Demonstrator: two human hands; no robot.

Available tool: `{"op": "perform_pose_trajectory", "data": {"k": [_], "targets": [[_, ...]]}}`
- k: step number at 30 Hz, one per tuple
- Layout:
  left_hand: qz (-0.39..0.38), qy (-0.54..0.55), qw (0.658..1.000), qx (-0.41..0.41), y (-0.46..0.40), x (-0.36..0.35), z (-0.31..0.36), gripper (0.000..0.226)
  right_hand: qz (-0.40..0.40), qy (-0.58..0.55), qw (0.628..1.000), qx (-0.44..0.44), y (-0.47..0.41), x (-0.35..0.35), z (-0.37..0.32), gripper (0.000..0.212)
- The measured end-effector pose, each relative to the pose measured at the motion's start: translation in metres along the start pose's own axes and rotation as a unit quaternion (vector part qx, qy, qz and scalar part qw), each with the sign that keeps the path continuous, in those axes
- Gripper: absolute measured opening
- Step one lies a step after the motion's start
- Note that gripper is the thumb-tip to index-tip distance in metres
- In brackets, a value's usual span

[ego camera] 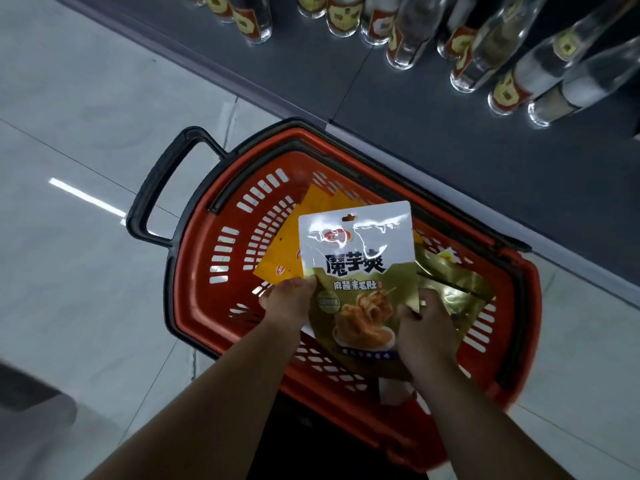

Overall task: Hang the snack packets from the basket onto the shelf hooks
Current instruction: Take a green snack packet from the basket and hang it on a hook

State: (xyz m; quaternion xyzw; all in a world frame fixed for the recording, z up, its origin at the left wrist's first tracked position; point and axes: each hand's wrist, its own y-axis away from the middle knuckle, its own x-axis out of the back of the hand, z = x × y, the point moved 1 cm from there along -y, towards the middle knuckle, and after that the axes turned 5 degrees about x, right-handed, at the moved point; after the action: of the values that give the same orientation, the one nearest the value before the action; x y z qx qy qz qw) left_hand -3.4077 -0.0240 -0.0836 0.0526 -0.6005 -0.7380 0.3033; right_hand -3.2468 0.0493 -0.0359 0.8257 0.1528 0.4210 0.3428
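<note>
bottles (502, 60) cut off at top; packet (360, 271) hides basket (194, 271) contents.

A pale tiled floor (86, 116) carries a red basket (194, 271) with a black handle (152, 188), set just beside a dark grey shelf (433, 140) on which clear glass bottles (408, 36) stand, their red-and-gold labels too blurred to read.

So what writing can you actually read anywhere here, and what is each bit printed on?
"魔芋爽": big dark characters on the white-and-gold snack packet, which the left hand and right hand hold over the red basket.
"麻酱素毛肚": smaller line under it, read less surely.
Red logo near the packet's top: blurred.
Round badge and bottom line on the packet: too small.
Yellow packets in the basket: logos unreadable.
Glass bottles on the shelf: labels blurred.
</note>
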Motion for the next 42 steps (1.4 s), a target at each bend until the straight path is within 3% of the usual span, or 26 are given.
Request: {"op": "perform_pose_trajectory", "data": {"k": [4,7,11,14,16,19,23,27,30,34,42], "targets": [[-0.052,0.076,0.996,0.004,0.025,0.005,-0.011,0.008,-0.006,-0.075,0.997,-0.009,0.019,0.009,0.009,0.034],[-0.04,0.08,0.996,-0.012,0.043,0.013,-0.011,0.011,-0.002,-0.11,0.994,0.002,0.035,0.019,0.008,0.033],[-0.007,0.085,0.992,-0.093,0.071,0.033,0.012,0.009,0.018,-0.142,0.99,0.02,0.053,0.035,-0.008,0.023],[-0.042,0.082,0.986,-0.137,0.105,0.054,0.04,0.011,0.03,-0.152,0.987,0.047,0.073,0.057,-0.041,0.011],[-0.081,0.091,0.978,-0.169,0.136,0.071,0.068,0.02,0.041,-0.161,0.983,0.073,0.092,0.08,-0.071,0.015],[-0.12,0.085,0.961,-0.233,0.192,0.097,0.113,0.018,0.088,-0.194,0.971,0.113,0.122,0.118,-0.112,0.036],[-0.136,0.076,0.934,-0.322,0.275,0.136,0.175,0.009,0.137,-0.209,0.953,0.173,0.18,0.18,-0.183,0.043],[-0.161,0.074,0.897,-0.406,0.396,0.197,0.246,0.008,0.199,-0.262,0.908,0.259,0.282,0.259,-0.273,0.015],[-0.15,0.072,0.873,-0.459,0.428,0.212,0.268,0.013,0.189,-0.258,0.899,0.3,0.308,0.284,-0.305,0.011],[-0.174,0.055,0.848,-0.497,0.498,0.256,0.303,0.009,0.22,-0.269,0.883,0.317,0.38,0.323,-0.345,0.037],[-0.205,0.015,0.8,-0.564,0.568,0.285,0.347,0.016,0.27,-0.299,0.85,0.34,0.432,0.357,-0.383,0.045]]}}
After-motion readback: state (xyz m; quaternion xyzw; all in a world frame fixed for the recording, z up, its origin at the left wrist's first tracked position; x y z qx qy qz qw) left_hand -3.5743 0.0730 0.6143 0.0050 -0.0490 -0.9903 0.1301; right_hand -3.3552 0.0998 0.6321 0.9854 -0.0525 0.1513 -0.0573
